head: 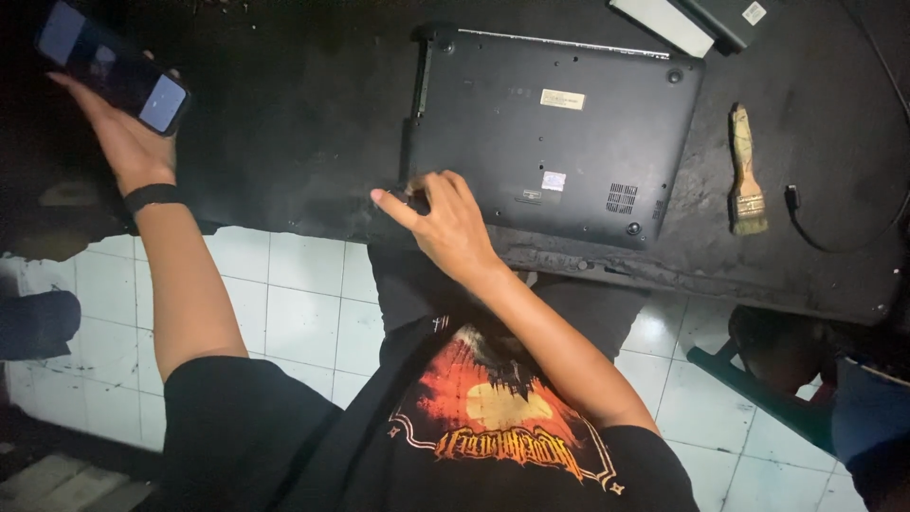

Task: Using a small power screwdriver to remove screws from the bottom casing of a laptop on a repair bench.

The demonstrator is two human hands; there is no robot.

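Nearest to me, below the laptop's front edge, I see only my own black printed shirt and the white tiled floor (303,313) under the desk (284,142). My right hand (445,223) rests on the near left corner of the laptop (555,133), fingers loosely curled and spread, the forefinger stretched out to the left past the corner; it touches the case but is not clamped round anything. The laptop lies shut and upside down on the dark desk, underside up, with its vents and small labels showing. Its long axis runs left to right, slightly skewed, and the hinge edge points away from me. I judge it a stiff, flat slab, fairly heavy for one hand, smooth on the base and liable to slide on the desk; the two short sides look like the safest places to take hold of it, not the thin corner.

Right of the laptop, well apart from it, lies a small paintbrush (746,175), handle pointing away from me, with a dark cable (834,242) just beyond. Far to the left of the laptop, my left hand (118,128) is raised and gripping a phone (112,66), screen up.
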